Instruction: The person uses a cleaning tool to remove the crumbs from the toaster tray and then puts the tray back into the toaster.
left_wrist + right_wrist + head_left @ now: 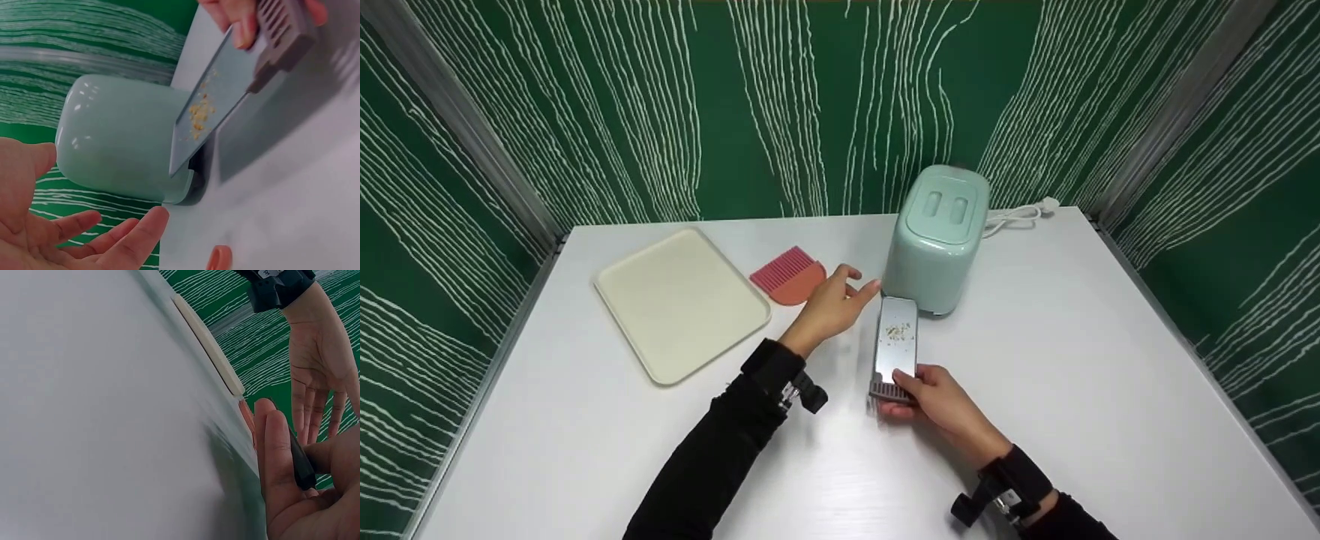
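Note:
My right hand (945, 405) grips a metal crumb tray (891, 360) by its slotted grey end, thumb on top and fingers beneath. Yellowish crumbs (199, 117) lie on the tray's flat surface, and in the left wrist view it is raised over the table with a shadow below. Its far end overlaps the lower front of a mint-green toaster (934, 259). Holding nothing, my left hand (834, 306) hovers with spread, relaxed fingers to the left of the toaster and tray. The right wrist view shows the tray's dark edge (302, 467) between thumb and fingers.
Left of my left hand lies a half-round orange brush (799, 285) with pink bristles. A cream rectangular tray (682, 300) rests farther left on the white table (825, 480). The toaster's white cord and plug (1024, 214) lie behind it at right. Green patterned panels (735, 112) surround the table.

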A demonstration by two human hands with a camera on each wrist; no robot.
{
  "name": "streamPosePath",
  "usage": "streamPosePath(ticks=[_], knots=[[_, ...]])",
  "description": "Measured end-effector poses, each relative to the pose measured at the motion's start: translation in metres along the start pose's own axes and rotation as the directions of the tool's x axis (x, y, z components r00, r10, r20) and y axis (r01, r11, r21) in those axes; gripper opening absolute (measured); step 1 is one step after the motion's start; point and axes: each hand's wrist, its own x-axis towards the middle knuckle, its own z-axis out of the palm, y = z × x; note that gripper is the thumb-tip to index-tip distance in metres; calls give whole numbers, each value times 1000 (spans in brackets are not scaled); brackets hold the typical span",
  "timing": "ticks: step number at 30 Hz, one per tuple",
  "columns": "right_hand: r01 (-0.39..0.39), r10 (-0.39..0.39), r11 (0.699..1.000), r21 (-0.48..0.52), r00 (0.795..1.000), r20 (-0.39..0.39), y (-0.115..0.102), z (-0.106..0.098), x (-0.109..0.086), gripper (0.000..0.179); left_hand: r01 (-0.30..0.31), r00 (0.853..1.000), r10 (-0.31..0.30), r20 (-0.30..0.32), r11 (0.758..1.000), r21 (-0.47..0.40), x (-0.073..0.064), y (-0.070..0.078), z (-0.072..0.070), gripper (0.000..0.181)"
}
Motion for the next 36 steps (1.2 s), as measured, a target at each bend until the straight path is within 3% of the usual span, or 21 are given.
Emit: streamPosePath(ticks=[6,11,16,23,26,31,36], knots=[[20,-20,1000,-17,1000,-2,-5,6,4,37,32,999,-29,45,997,-74,-19,-9,-4,43],[64,-64,992,-111,998,1,-12,11,7,38,39,998,-35,47,996,-79,-32,-17,-3,39],[87,-88,989,-123,996,-10,-22,19,12,35,38,998,-33,47,995,-93,-43,-26,-3,37],[102,-114,973,-207,992,-47,-33,29,21,33,76,995,-59,83,974,-216,-56,-35,2,32],[125,-143,963,-238,988,-60,-37,35,25,31,89,992,-57,111,947,-309,-60,-38,5,34],[138,-167,961,-241,981,-104,-44,49,33,27,97,989,-29,145,867,-490,-66,-42,9,33],[155,-190,955,-253,974,-121,-46,62,40,24,106,991,-41,128,826,-554,-70,-43,10,27]])
